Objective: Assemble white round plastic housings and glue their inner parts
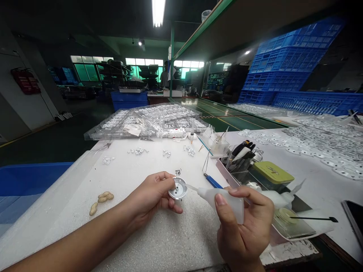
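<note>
My left hand (154,194) holds a small round silver metal disc (177,188) by its edge, tilted up above the white foam mat (159,234). My right hand (244,223) grips a white squeeze bottle (224,201) whose thin nozzle points left and touches the disc's right rim. A few tiny metal bits (178,172) lie on the mat just beyond the disc.
Peanuts (102,199) lie on the mat at left. A tool tray (244,158) with pliers, a green-lidded tin (272,172) and a blue-handled tool (212,181) sit at right. Clear trays of small parts (147,121) stand behind; blue crates (283,60) far right. A phone (354,219) lies at the edge.
</note>
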Motion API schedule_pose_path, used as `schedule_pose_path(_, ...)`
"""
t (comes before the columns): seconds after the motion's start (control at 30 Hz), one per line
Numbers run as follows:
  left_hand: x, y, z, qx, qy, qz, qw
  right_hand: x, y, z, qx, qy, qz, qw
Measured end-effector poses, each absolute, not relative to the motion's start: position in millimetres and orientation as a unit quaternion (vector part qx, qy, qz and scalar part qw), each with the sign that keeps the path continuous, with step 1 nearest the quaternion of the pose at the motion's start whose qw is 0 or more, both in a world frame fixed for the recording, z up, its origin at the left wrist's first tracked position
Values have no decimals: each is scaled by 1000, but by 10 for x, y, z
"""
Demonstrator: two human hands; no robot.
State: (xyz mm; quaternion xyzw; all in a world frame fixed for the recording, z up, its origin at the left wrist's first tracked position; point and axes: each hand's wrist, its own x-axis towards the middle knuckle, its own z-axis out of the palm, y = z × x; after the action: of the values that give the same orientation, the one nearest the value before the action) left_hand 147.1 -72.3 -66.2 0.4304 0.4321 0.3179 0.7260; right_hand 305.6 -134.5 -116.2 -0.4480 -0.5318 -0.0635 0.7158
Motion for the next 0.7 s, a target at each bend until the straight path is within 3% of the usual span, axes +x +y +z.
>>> schedule_pose_path(0.2,1457,-721,-672,452,442,310,710,3043,-1376,-1092,-450,-467,-29,761)
schedule_pose_path(0.3,1424,-709,-613,485,455,320,675,3108,-1441,-1051,-489,-410,94,764)
schedule_pose_path(0.47,1355,-727,-492,562,463,393,561,3172,-1460,-1100,-521,-422,303,677)
schedule_pose_path(0.6,1315,-827,-563,693,422,438,387,3182,-1404,-1214,-562,-548,280,552)
schedule_pose_path(0.7,1325,-946,-661,784,294,486,252,3183,-1431,-1264,-573,-603,238,501)
